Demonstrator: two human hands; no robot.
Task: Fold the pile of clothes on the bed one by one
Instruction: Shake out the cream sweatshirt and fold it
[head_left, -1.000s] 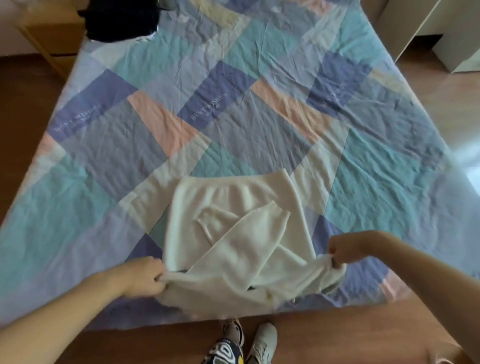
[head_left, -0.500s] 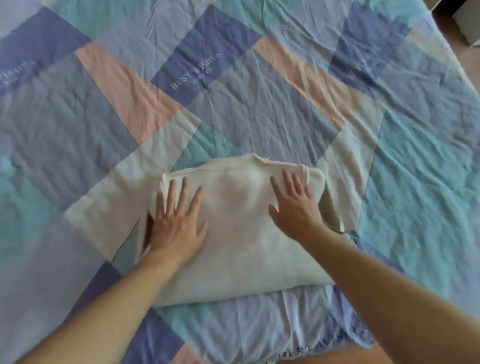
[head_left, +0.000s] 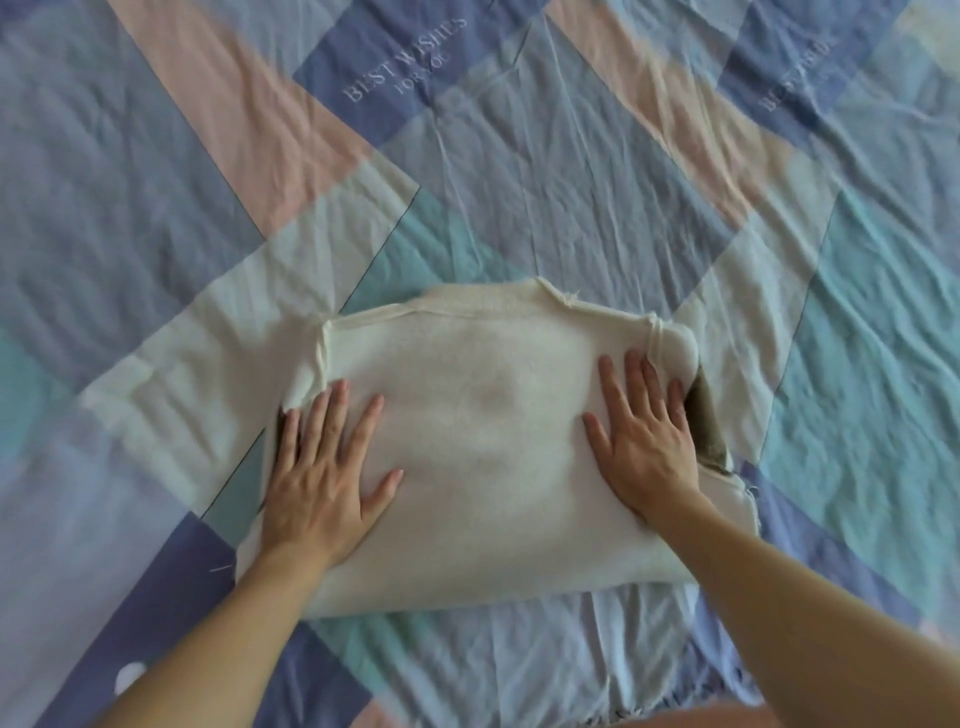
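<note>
Head view: the folded cream sweater (head_left: 483, 447) is being pressed flat near the bed's (head_left: 597, 197) near edge, its long axis running left to right, by the left hand (head_left: 322, 483) and right hand (head_left: 644, 452), fingers straight, equally near.

A cream-white knitted sweater (head_left: 488, 431) lies folded into a thick, roughly rectangular bundle on the bed (head_left: 597, 197), near its front edge. Its smooth side faces up, with a raised seam running along the far edge and down the left corner. At the right edge the layers gape slightly, showing a darker fold underneath. The bundle lies flat, its near edge rounded.
</note>
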